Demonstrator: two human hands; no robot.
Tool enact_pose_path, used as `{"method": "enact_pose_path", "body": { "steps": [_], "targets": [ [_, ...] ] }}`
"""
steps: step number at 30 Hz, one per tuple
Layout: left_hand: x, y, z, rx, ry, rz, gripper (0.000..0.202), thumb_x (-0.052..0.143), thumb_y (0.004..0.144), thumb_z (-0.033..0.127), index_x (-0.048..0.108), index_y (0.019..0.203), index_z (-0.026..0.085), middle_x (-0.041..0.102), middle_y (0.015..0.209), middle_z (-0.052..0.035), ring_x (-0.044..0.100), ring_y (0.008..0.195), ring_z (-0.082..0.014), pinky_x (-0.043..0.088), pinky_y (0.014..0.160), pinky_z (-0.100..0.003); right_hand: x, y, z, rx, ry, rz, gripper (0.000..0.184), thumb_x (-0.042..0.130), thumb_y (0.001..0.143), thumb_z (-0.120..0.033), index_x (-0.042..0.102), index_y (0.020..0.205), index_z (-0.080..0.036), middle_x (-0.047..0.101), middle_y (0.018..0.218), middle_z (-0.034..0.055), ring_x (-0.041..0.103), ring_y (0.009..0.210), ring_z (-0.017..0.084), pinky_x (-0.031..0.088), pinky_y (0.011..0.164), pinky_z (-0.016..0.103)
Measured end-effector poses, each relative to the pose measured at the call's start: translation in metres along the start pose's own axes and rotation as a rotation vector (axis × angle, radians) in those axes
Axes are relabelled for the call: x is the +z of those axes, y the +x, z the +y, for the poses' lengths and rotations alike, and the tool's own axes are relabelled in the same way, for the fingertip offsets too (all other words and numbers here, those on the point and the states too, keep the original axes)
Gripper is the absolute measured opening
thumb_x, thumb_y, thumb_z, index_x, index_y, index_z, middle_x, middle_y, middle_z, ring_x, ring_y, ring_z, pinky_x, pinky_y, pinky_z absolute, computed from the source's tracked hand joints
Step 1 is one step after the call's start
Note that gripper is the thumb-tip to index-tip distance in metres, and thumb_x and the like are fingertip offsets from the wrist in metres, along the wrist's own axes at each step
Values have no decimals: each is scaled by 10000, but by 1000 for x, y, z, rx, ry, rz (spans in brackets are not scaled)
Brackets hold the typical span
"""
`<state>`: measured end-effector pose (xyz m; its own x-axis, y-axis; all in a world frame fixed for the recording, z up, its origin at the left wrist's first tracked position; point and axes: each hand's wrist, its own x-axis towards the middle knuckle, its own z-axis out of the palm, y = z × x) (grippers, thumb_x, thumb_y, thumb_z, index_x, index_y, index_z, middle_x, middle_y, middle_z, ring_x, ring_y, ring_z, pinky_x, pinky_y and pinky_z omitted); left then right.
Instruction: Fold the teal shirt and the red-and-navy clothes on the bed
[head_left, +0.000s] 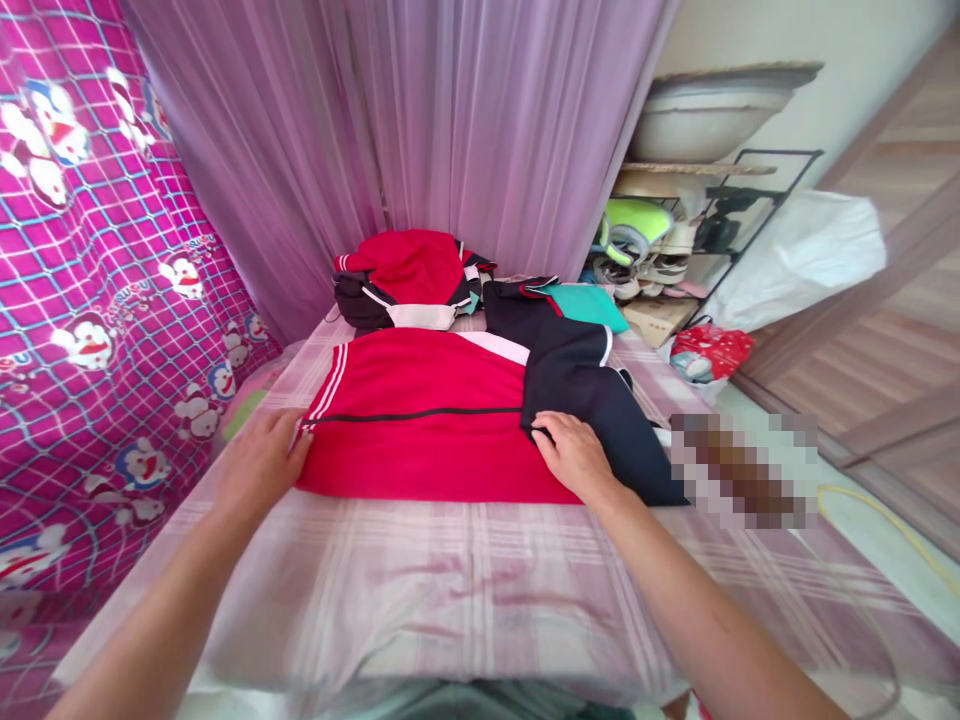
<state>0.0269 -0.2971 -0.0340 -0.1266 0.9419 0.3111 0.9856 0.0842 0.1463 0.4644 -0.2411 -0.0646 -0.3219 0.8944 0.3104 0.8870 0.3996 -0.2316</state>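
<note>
A red and dark navy jacket (pixel 420 455) lies spread sideways on the bed, with a black zip line across it, a white panel at its far side and white stripes on its left hem. At that hem, my left hand (pixel 274 450) has its fingers and thumb closed on the cloth edge. My right hand (pixel 574 455) pinches the fabric where red meets navy, its fingers bent. The navy part (pixel 600 400) stretches out past it to the right.
Behind the jacket lie a bundled red, black and white garment (pixel 412 270) and a teal item (pixel 589 307). The bed (pixel 450 590) has a plaid sheet. Purple curtains (pixel 465 120) hang behind; a shoe rack (pixel 720 250) stands at right. A patch on the right is pixelated.
</note>
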Motion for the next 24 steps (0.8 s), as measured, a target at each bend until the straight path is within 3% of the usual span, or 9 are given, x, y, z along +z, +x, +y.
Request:
{"method": "enact_pose_path", "body": {
  "steps": [3, 5, 7, 11, 16, 18, 20, 22, 24],
  "targets": [
    [14, -5, 46, 312, -28, -60, 485, 390, 954, 444, 579, 1352, 241, 583, 1415, -98, 515, 1318, -272, 362, 1125, -460, 6, -2, -17, -46, -11, -18, 482, 396, 976, -389, 543, 1389, -188, 493, 1496, 134, 436, 1373, 289, 332, 1117, 490],
    [33, -10, 69, 392, 8, -116, 497, 378, 964, 480, 543, 1400, 308, 506, 1501, -66, 419, 1406, -289, 246, 1175, -544, 11, -4, -21, -46, -41, -126, 589, 373, 978, -456, 429, 1490, -169, 390, 1566, 143, 340, 1445, 297, 256, 1163, 534],
    [52, -13, 78, 393, 45, -164, 524, 367, 965, 508, 505, 1436, 325, 460, 1537, -68, 393, 1425, -293, 212, 1179, -567, 13, -8, -14, -13, -68, -225, 639, 342, 983, -486, 365, 1527, -153, 337, 1591, 143, 298, 1470, 289, 226, 1178, 548],
    [71, -14, 70, 404, 65, -173, 561, 355, 965, 528, 453, 1475, 316, 406, 1569, -79, 362, 1445, -291, 223, 1175, -561, 7, -22, 24, 61, -125, -259, 630, 322, 990, -469, 367, 1526, -141, 327, 1593, 142, 289, 1478, 258, 221, 1193, 515],
    [68, -12, 65, 413, 86, -169, 571, 373, 953, 542, 457, 1473, 322, 406, 1568, -77, 373, 1438, -302, 230, 1169, -566, -12, -30, 60, 34, -91, -141, 481, 372, 978, -424, 613, 1342, -223, 546, 1459, 93, 469, 1370, 236, 334, 1139, 446],
    [68, -12, 66, 411, 95, -171, 576, 376, 949, 543, 460, 1471, 316, 412, 1564, -82, 384, 1432, -301, 231, 1167, -563, -24, -20, 66, 111, -37, -81, 438, 368, 979, -405, 722, 1171, -231, 693, 1269, 82, 612, 1205, 229, 444, 1028, 372],
    [70, -12, 66, 413, 97, -166, 580, 376, 946, 545, 459, 1472, 315, 421, 1559, -80, 392, 1427, -300, 235, 1166, -559, -37, 0, 74, 285, -23, 25, 429, 369, 977, -408, 759, 1058, -248, 763, 1078, 73, 690, 1028, 234, 502, 892, 333],
    [74, -12, 64, 416, 101, -151, 582, 374, 943, 551, 460, 1471, 320, 427, 1556, -75, 396, 1424, -299, 238, 1165, -555, -48, 27, 88, 454, -37, 146, 405, 395, 964, -410, 746, 1093, -253, 769, 1037, 79, 698, 979, 252, 509, 830, 329],
    [77, -12, 61, 426, 111, -134, 585, 368, 941, 559, 465, 1467, 323, 424, 1558, -74, 398, 1423, -301, 246, 1160, -556, -55, 57, 109, 553, -47, 212, 405, 432, 947, -380, 692, 1212, -218, 744, 1121, 109, 682, 1033, 266, 502, 851, 341]
  ]
}}
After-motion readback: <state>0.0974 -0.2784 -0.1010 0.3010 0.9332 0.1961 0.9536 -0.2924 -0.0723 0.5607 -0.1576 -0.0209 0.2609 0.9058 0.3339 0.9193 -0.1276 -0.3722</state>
